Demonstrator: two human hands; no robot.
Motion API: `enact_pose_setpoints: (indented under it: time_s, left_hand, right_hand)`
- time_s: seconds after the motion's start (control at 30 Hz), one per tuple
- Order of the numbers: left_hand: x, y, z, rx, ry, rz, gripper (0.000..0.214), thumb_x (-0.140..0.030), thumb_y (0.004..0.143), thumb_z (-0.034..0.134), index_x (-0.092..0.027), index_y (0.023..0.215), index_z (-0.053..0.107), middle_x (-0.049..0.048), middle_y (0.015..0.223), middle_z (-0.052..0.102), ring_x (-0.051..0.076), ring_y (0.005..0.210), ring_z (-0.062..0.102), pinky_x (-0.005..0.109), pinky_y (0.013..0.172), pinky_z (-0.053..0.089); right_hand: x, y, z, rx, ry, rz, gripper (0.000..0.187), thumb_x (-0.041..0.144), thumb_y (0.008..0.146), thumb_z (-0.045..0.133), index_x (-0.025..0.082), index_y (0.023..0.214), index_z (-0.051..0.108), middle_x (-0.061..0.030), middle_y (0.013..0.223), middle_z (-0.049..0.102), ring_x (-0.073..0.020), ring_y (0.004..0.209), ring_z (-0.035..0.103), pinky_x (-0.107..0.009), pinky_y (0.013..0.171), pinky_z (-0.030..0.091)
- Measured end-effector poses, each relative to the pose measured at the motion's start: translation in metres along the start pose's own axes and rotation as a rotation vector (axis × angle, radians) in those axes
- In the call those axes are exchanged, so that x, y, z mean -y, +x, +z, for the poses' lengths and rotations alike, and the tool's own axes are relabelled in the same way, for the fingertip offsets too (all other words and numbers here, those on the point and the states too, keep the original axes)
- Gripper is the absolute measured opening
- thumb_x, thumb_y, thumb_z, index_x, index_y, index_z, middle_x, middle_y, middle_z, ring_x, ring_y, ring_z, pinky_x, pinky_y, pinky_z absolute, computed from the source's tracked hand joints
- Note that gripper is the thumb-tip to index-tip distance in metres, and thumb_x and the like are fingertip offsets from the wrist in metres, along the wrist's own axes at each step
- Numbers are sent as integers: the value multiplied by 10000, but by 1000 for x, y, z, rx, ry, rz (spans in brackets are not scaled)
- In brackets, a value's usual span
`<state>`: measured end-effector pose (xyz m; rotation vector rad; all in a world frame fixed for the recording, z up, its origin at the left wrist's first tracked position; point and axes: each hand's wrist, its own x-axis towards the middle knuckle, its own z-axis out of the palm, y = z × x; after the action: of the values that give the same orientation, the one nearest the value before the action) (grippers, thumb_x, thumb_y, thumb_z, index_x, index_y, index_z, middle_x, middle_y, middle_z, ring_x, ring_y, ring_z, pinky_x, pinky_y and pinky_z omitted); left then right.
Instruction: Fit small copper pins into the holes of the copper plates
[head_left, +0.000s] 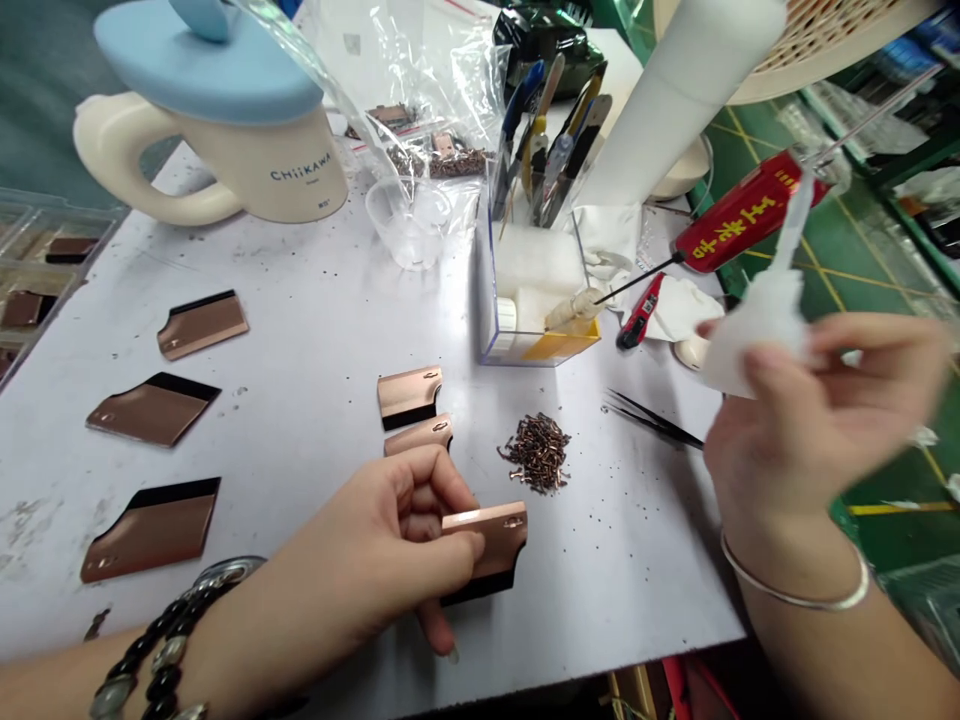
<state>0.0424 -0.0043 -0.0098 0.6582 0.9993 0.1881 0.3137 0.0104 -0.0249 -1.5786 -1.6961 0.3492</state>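
My left hand (390, 545) pinches a copper-coloured plate with a black edge (491, 545) just above the white table top, near the front edge. My right hand (806, 420) is raised at the right and grips a small white squeeze bottle (757, 320) with a long thin nozzle pointing up. Two more copper plates (411, 395) lie just beyond my left hand. To the right of them sits a small pile of tiny copper pins (538, 452). Black tweezers (652, 418) lie between the pile and my right hand.
Three copper plates (154, 410) lie spread at the left. A clear box of tools (536, 290), a plastic cup (409, 225), a cream jug with a blue lid (247, 130), plastic bags and a red screwdriver (739, 215) stand at the back. The table's edge (720, 560) drops off at the right.
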Motion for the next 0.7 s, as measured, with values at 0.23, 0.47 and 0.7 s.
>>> enact_pose_setpoints:
  time_s: [0.23, 0.47, 0.7]
  left_hand:
    - [-1, -2, 6, -53, -2, 50, 266, -236, 698, 736, -186, 662, 477, -15, 637, 598, 133, 625, 575, 169, 381, 531]
    - [0, 0, 2, -20, 18, 46, 287, -264, 708, 736, -194, 682, 459, 9, 697, 614, 178, 703, 631, 185, 395, 541]
    - [0, 0, 0, 40, 1, 31, 319, -298, 738, 744, -195, 708, 443, -33, 634, 587, 93, 585, 515, 166, 419, 540]
  right_hand:
    - [-16, 16, 17, -2, 52, 32, 373, 324, 767, 689, 271, 991, 395, 17, 832, 589, -185, 760, 630, -338, 641, 517]
    - [3, 15, 6, -71, -116, -111, 407, 247, 717, 753, 246, 991, 452, -29, 947, 580, -214, 881, 588, -376, 741, 478]
    - [39, -12, -20, 773, -261, -283, 35, 229, 879, 610, 255, 890, 590, -22, 958, 574, -226, 918, 479, -403, 800, 364]
